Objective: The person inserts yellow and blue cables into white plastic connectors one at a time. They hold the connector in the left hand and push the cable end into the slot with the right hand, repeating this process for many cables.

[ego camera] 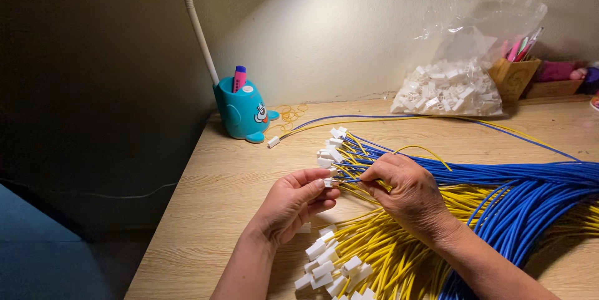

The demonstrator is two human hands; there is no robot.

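Over the tabletop [206,200], the left hand [293,203] pinches a white connector [328,182] while the right hand [405,191] grips wire ends [348,181] at it, above yellow wires [387,244].

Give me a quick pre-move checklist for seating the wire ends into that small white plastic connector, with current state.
1. Small white plastic connector pinched in left hand: ok.
2. Wire ends gripped in right hand fingertips, aimed at the connector: ok.
3. Wire ends actually entered in the housing: cannot tell, fingers hide it.
4. Bundle of blue and yellow insulated wires lying flat on the light wooden table within reach: ok.
5. Clear plastic bag of white connectors at the back of the table: ok.
6. Lamp light on the work spot: ok.
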